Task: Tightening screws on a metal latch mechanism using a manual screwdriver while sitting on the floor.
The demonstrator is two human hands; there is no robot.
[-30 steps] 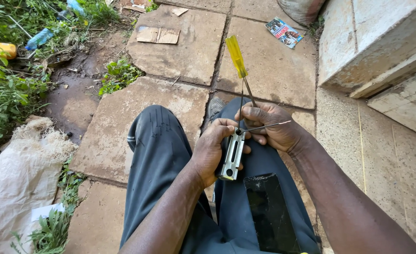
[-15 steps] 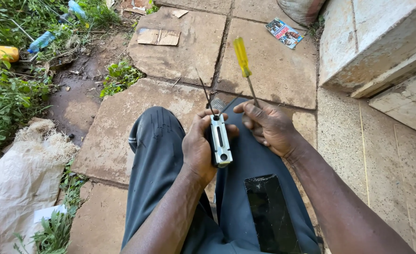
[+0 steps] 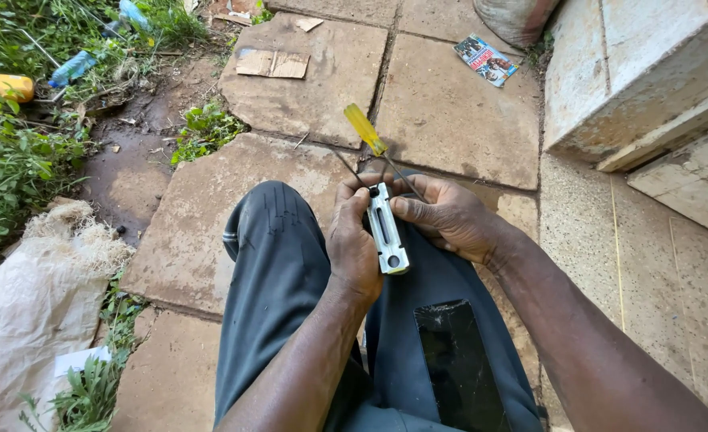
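Screwdriver (image 3: 374,144) tip hidden behind fingers. Left hand (image 3: 354,240) curled around white metal bracket (image 3: 388,232); right hand (image 3: 446,216), at 3 o'clock, pinching bracket top and screwdriver shaft.

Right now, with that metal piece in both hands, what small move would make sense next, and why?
Probably pick up the screwdriver. The left hand holds the metal piece over the lap, the right hand only steadies its top end, and the yellow-handled screwdriver lies on the paving just beyond the fingertips.

The stone paving (image 3: 298,88) ahead lies open, while the concrete step (image 3: 634,72) blocks the right side.
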